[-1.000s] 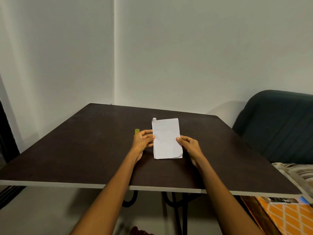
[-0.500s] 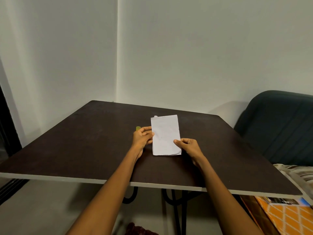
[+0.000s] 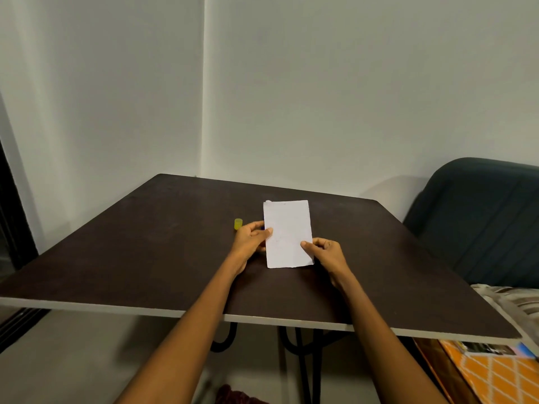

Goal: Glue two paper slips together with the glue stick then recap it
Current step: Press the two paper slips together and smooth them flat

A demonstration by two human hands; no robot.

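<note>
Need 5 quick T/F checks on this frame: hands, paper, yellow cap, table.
1. Both hands hold the paper. True: left hand at its left edge, right hand at its right edge.
2. The yellow cap sits right of the paper. False: it stands left of it, just beyond the left hand.
3. The table top is dark. True.
4. The paper is crumpled into a ball. False: it is flat and rectangular.
5. The right hand holds the cap. False: the cap stands on the table, apart from that hand.
</note>
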